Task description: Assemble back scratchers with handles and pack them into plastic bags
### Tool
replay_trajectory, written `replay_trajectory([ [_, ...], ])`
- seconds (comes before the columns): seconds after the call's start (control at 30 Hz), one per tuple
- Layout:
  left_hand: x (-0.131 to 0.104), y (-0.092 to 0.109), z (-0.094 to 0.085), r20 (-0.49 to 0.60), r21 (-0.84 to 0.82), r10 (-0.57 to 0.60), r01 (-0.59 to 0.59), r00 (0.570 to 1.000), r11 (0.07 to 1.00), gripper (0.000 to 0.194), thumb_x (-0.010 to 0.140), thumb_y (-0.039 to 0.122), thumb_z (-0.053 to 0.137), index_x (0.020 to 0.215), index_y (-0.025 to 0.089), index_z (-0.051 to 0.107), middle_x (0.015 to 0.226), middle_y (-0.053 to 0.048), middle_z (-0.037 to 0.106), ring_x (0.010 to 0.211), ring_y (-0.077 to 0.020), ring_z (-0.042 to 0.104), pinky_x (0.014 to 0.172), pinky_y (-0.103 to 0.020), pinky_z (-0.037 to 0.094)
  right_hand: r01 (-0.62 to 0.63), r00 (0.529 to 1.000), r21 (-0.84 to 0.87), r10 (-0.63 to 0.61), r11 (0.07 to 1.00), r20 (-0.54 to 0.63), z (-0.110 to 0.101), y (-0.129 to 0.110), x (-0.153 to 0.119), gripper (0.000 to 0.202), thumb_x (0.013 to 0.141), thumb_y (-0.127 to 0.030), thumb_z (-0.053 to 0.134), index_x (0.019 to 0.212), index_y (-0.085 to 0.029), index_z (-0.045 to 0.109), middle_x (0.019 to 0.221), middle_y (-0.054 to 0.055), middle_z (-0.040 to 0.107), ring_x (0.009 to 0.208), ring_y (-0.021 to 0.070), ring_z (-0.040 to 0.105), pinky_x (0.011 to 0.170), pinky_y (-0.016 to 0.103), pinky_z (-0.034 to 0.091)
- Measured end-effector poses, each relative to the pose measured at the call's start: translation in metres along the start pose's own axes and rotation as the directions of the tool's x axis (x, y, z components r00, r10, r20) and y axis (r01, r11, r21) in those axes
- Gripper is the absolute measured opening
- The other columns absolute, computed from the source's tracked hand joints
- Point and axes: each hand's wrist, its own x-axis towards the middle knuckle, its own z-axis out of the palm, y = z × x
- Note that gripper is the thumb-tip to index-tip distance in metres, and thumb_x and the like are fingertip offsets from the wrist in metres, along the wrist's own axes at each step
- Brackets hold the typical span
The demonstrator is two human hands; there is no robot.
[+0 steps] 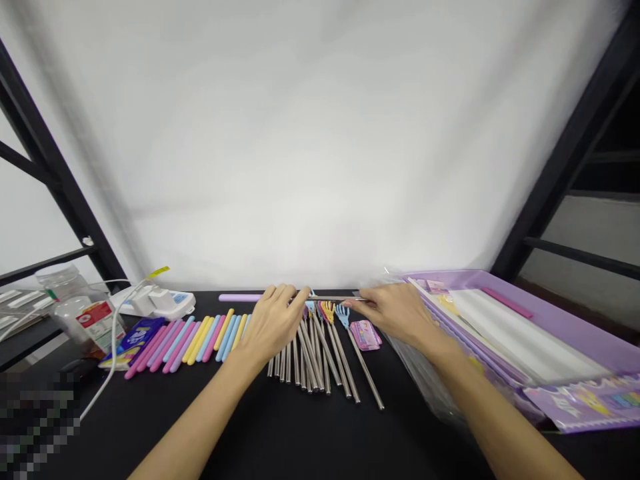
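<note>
A long rod lies level across both hands, with a light purple handle (240, 298) on its left end and a bare metal shaft (330, 298) on the right. My left hand (280, 310) is closed around it where handle and shaft meet. Thumb and fingers of my right hand (393, 310) pinch the shaft's right end. Beneath lie several metal rods (305, 363), some with small claw heads in blue (343, 315) and yellow (328, 310). Several pink, purple, blue and yellow handles (200, 339) form a row left of my left hand.
Pink small packets (366, 335) lie beside the rods. At right are a purple tray (565, 327) and clear plastic bags (425, 377). A power strip (173, 305), white cable (114, 353), clear jar (83, 317) and blue packet (143, 337) occupy the left. A white wall stands behind.
</note>
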Motion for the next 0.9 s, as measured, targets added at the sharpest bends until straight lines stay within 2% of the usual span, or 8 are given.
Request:
replay_trajectory([
  [0.07, -0.004, -0.014, 0.003, -0.011, 0.013, -0.014, 0.015, 1.0, 1.0, 0.023, 0.09, 0.013, 0.05, 0.111, 0.017, 0.058, 0.085, -0.005, 0.063, 0.078, -0.0219, 0.057, 0.074, -0.035, 0.04, -0.049, 0.999, -0.009, 0.049, 0.999, -0.015, -0.003, 0.011, -0.004, 0.069, 0.09, -0.072, 0.028, 0.058, -0.02, 0.06, 0.053, 0.003, 0.06, 0.052, 0.0147, 0.051, 0.054, 0.029, 0.013],
  [0.17, -0.019, -0.056, 0.003, -0.09, 0.04, -0.248, 0.252, 0.965, 0.967, 0.019, 0.086, 0.017, 0.055, 0.105, 0.016, 0.059, 0.089, -0.007, 0.064, 0.086, -0.0245, 0.058, 0.079, -0.037, 0.039, -0.169, 0.985, -0.04, 0.167, 0.985, -0.041, -0.01, 0.036, -0.012, 0.071, 0.086, -0.077, 0.029, 0.05, -0.02, 0.051, 0.047, 0.002, 0.053, 0.049, 0.0146, 0.046, 0.055, 0.029, 0.013],
  [0.27, -0.031, -0.082, -0.001, -0.092, 0.062, -0.351, 0.358, 0.932, 0.932, 0.008, 0.085, 0.017, 0.054, 0.092, 0.019, 0.059, 0.08, -0.004, 0.063, 0.084, -0.0245, 0.058, 0.079, -0.039, 0.037, -0.233, 0.971, -0.068, 0.228, 0.97, -0.067, -0.017, 0.053, -0.018, 0.068, 0.077, -0.082, 0.039, 0.048, -0.02, 0.044, 0.044, 0.001, 0.048, 0.048, 0.0149, 0.043, 0.054, 0.029, 0.014],
  [0.4, -0.027, -0.067, -0.005, -0.111, 0.051, -0.401, 0.408, 0.909, 0.911, 0.004, 0.085, 0.022, 0.056, 0.089, 0.02, 0.057, 0.077, -0.002, 0.062, 0.083, -0.024, 0.057, 0.082, -0.041, 0.033, -0.329, 0.944, -0.119, 0.322, 0.937, -0.077, -0.016, 0.055, -0.02, 0.057, 0.074, -0.075, 0.052, 0.054, -0.021, 0.049, 0.049, 0.002, 0.055, 0.05, 0.0168, 0.046, 0.054, 0.028, 0.015],
  [0.57, -0.015, -0.043, -0.006, -0.082, 0.044, -0.373, 0.377, 0.924, 0.925, 0.013, 0.086, 0.024, 0.054, 0.099, 0.021, 0.058, 0.081, -0.003, 0.063, 0.084, -0.0247, 0.056, 0.079, -0.04, 0.033, -0.348, 0.938, -0.169, 0.343, 0.922, -0.059, -0.012, 0.047, -0.019, 0.042, 0.08, -0.058, 0.051, 0.061, -0.022, 0.059, 0.057, 0.004, 0.062, 0.057, 0.0197, 0.053, 0.054, 0.029, 0.017],
  [0.7, -0.02, -0.056, -0.002, -0.079, 0.054, -0.323, 0.328, 0.943, 0.943, 0.014, 0.087, 0.018, 0.051, 0.1, 0.019, 0.056, 0.083, -0.004, 0.064, 0.085, -0.0245, 0.057, 0.079, -0.039, 0.035, -0.406, 0.913, -0.182, 0.405, 0.895, -0.046, -0.017, 0.054, -0.02, 0.035, 0.08, -0.051, 0.052, 0.063, -0.022, 0.063, 0.058, 0.005, 0.063, 0.058, 0.021, 0.054, 0.054, 0.03, 0.018],
  [0.8, -0.025, -0.07, 0.002, -0.072, 0.04, -0.346, 0.35, 0.935, 0.936, 0.013, 0.086, 0.017, 0.051, 0.098, 0.018, 0.056, 0.082, -0.005, 0.064, 0.085, -0.0251, 0.056, 0.077, -0.039, 0.038, -0.466, 0.883, -0.196, 0.468, 0.863, -0.041, -0.023, 0.061, -0.022, 0.036, 0.079, -0.052, 0.052, 0.063, -0.023, 0.065, 0.058, 0.007, 0.064, 0.06, 0.0229, 0.056, 0.054, 0.03, 0.019],
  [0.9, -0.024, -0.067, 0.006, -0.054, -0.025, -0.386, 0.386, 0.921, 0.922, 0.019, 0.084, 0.016, 0.053, 0.103, 0.018, 0.057, 0.083, -0.005, 0.063, 0.085, -0.0257, 0.056, 0.078, -0.039, 0.041, -0.475, 0.877, -0.225, 0.477, 0.851, -0.046, -0.024, 0.059, -0.021, 0.037, 0.079, -0.053, 0.051, 0.065, -0.023, 0.067, 0.062, 0.008, 0.067, 0.063, 0.0249, 0.059, 0.054, 0.031, 0.02],
])
